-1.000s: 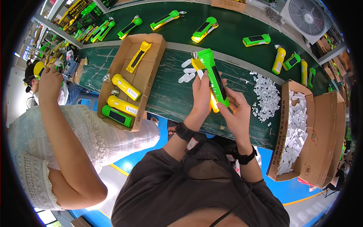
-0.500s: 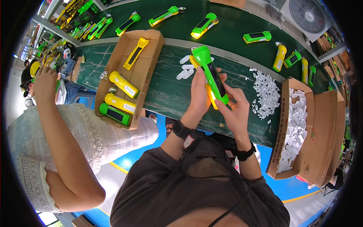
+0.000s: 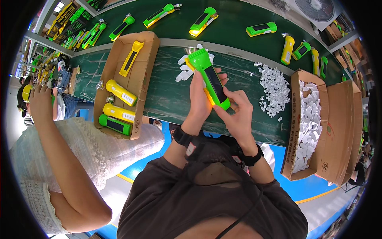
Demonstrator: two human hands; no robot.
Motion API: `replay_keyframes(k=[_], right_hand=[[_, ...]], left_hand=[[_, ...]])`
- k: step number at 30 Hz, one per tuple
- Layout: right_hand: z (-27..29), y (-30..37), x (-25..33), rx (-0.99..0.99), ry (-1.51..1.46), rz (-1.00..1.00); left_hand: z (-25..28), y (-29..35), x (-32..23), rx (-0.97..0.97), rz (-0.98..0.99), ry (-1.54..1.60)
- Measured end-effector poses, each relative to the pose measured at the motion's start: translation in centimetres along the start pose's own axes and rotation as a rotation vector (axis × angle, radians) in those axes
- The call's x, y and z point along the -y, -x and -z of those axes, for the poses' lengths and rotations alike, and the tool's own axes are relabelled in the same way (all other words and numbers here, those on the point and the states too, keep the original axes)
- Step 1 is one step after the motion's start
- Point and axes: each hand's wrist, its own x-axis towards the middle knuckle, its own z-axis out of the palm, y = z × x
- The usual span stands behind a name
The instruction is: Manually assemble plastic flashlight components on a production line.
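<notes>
I hold a green and yellow flashlight (image 3: 213, 81) in front of me above the bench, tilted, with its dark panel facing up. A shiny reflector cup (image 3: 191, 50) sticks out beside its wide head. My left hand (image 3: 201, 97) is wrapped round the yellow side, its fingertips showing past the far edge. At the tail end, my right hand (image 3: 238, 113) grips with thumb and fingers. Several small white plastic tabs (image 3: 184, 75) lie on the bench just beyond my left hand.
To the left, a cardboard box (image 3: 149, 71) holds several flashlights and flashlight parts. A heap of small white pieces (image 3: 274, 89) lies right of my hands, beside a carton (image 3: 342, 131) of white pieces. More flashlights rest on the green belt (image 3: 234, 16). A co-worker's arm (image 3: 65, 159) is at left.
The whole view has shifted a little. The flashlight has turned slightly in my hands, so more of the reflector cup shows. Both hands keep their hold.
</notes>
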Motion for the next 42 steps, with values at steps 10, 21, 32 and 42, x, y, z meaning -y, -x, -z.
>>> replay_keyframes(k=[10,21,32,42], right_hand=[[0.8,2.3,1.7,0.106,-0.213,-0.262],[2.0,3.1,1.0,0.055,0.137,0.031],[7.6,-6.4,-4.5,-0.183,0.681,-0.018],[6.0,-10.9,-11.1,0.013,1.073,-0.012]], left_hand=[[0.3,0.4,-0.6,0.152,0.170,0.087],[2.2,-1.0,1.7,0.360,0.202,0.397],[3.8,1.3,-0.6,0.182,0.263,-0.041],[2.3,1.9,-1.1,0.115,0.193,-0.392]])
